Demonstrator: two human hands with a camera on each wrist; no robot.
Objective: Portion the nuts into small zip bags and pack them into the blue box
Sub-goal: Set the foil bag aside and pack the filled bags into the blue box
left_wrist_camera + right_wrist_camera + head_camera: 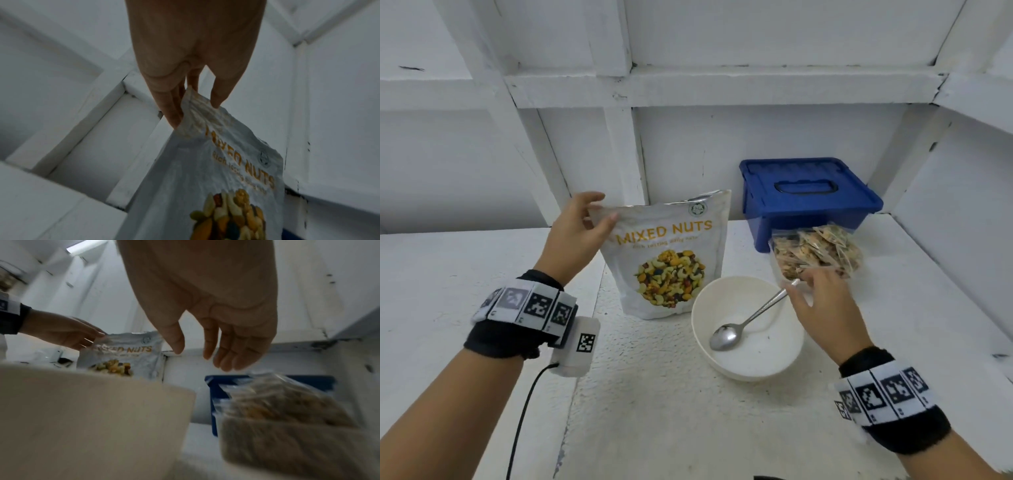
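At the shelf's centre stands our glossy foil pouch of mixed nuts (671, 253), upright, its top corner pinched between thumb and fingers of our left hand (578, 236). Toward four o'clock from it sits a smooth, round white bowl (748, 329), empty but for a steel spoon (748, 317) leaning on its rim. Our right hand (822, 308) hovers with fingers relaxed and apart over a crinkly clear packet of small printed zip bags (816, 251), holding nothing. At one o'clock the rigid blue box (808, 198) stays lidded against the wall. We judge the work barely begun: no nuts poured, no bag filled, nothing packed.
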